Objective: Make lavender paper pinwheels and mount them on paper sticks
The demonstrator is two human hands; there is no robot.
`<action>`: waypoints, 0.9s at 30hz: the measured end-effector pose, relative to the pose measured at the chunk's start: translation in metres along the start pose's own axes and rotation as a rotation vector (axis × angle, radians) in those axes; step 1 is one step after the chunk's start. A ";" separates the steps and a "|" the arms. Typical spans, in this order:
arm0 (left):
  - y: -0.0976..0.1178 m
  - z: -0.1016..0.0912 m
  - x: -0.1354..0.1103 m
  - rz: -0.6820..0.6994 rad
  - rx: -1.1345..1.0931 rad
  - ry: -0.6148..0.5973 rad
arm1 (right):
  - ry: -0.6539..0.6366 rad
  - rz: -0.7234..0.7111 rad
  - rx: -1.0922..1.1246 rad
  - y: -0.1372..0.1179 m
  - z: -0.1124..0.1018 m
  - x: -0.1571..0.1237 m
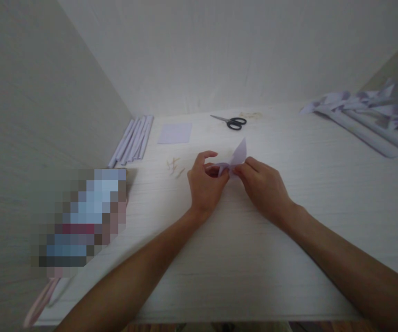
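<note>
Over the middle of the table I hold a folded piece of white paper (pixel 239 152) between both hands. My left hand (pixel 207 182) pinches its left part between thumb and fingers, with the index finger raised and curled. On the other side my right hand (pixel 263 184) grips the paper's lower edge with thumb and forefinger. One pointed flap stands up between the hands; the part inside my fingers is hidden. Beyond the hands lie black-handled scissors (pixel 231 122), shut, blades pointing left. A flat square sheet of paper (pixel 175 133) rests to the left of them.
Several rolled paper tubes (pixel 133 140) lie by the left wall. Small thin yellowish pieces (pixel 174 166) are scattered left of my hands. At the far right, paper pinwheels (pixel 361 101) on tubes lie in a pile. A blurred-out object (pixel 88 216) stands at the left edge.
</note>
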State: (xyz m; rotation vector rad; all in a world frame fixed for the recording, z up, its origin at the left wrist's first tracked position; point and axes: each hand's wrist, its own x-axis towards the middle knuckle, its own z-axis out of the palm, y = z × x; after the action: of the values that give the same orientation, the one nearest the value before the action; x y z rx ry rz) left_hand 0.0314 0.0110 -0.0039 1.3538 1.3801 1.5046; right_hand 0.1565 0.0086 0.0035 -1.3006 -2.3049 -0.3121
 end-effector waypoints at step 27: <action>0.001 0.000 0.000 0.016 0.037 -0.005 | -0.033 0.018 0.082 0.002 0.000 0.000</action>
State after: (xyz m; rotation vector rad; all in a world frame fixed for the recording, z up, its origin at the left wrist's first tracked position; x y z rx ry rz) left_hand 0.0317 0.0103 -0.0029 1.3931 1.4035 1.4914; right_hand 0.1586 0.0098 0.0030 -1.2938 -2.3071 -0.1890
